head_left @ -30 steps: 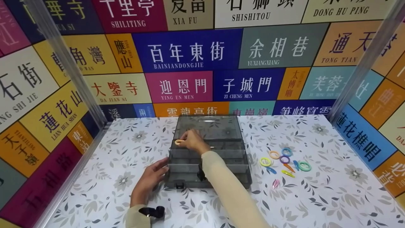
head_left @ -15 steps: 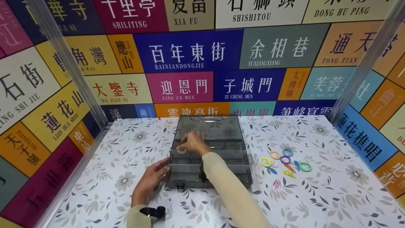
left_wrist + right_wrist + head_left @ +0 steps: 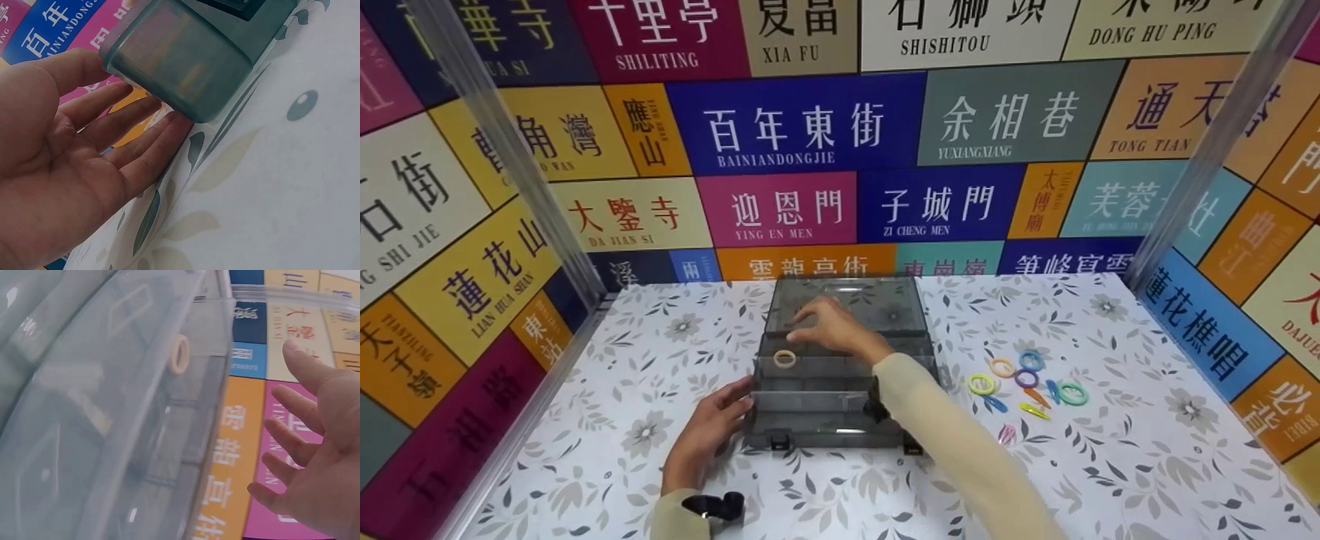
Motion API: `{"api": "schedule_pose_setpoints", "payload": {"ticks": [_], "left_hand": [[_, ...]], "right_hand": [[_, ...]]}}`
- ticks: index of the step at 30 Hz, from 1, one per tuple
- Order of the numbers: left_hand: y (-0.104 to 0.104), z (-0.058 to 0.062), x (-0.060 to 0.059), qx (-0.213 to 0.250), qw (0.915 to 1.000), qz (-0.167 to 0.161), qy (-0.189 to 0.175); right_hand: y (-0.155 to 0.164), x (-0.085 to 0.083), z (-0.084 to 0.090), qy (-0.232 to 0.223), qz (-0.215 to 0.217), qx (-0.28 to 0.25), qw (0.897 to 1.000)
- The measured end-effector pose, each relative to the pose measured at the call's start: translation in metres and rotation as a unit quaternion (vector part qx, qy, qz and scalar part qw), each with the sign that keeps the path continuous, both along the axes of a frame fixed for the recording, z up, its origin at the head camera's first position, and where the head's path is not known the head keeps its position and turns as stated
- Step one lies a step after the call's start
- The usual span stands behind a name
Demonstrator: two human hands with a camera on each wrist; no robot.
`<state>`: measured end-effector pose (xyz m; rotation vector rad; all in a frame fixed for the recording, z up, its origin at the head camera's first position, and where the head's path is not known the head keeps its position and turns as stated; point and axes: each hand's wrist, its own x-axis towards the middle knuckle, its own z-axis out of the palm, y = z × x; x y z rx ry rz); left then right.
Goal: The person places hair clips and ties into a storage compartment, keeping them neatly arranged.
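A dark translucent plastic storage box (image 3: 825, 431) stands on the table with its lid (image 3: 877, 300) tipped back and dividers across its inside. One pale orange hair tie (image 3: 784, 360) lies in a compartment at its left, and it shows in the right wrist view as a ring (image 3: 179, 354). My right hand (image 3: 840, 330) hovers over the back of the box, fingers apart and holding nothing. With relaxed fingers, my left hand (image 3: 711, 424) touches the box's left side; in the left wrist view its fingertips (image 3: 179, 121) meet the box corner (image 3: 185, 73).
Right of the box lies a loose group: a yellow hair tie (image 3: 982, 385), a purple hair tie (image 3: 1027, 377), a green hair tie (image 3: 1072, 394), a pink hair clip (image 3: 1007, 434) and several others. Clear posts and a sign-covered wall (image 3: 795, 127) bound the flowered table (image 3: 652, 360).
My right hand has let go of the pale orange hair tie, which now lies in the box's left compartment. The hand has lifted and drawn right. The left hand stays at the box.
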<state>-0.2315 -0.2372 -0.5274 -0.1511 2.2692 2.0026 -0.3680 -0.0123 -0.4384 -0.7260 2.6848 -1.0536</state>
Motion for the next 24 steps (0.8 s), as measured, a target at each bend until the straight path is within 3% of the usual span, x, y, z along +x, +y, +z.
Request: {"api": "schedule_pose_setpoints", "payload": {"ticks": [7,12,15,20,24], "left_hand": [[-0.002,-0.003,0.001,-0.002,1.0000,-0.001,-0.006],[-0.003,-0.004,0.002,-0.007,0.9999,-0.008,-0.001],[-0.003,-0.004,0.002,-0.014,0.9998,-0.011,0.003],[-0.001,-0.002,0.000,-0.019,0.9998,-0.005,-0.006],[-0.003,-0.001,0.001,-0.017,0.9998,-0.005,-0.010]], "right_hand": [[0.030,0.011,0.013,0.027,0.044,-0.036,0.998],[0.055,0.023,0.025,0.036,0.039,-0.047,0.997],[0.074,0.029,0.031,0.065,0.040,-0.052,0.996],[0.111,0.033,0.034,0.098,0.038,-0.047,0.993],[0.141,0.034,0.034,0.091,0.024,-0.043,0.995]]}}
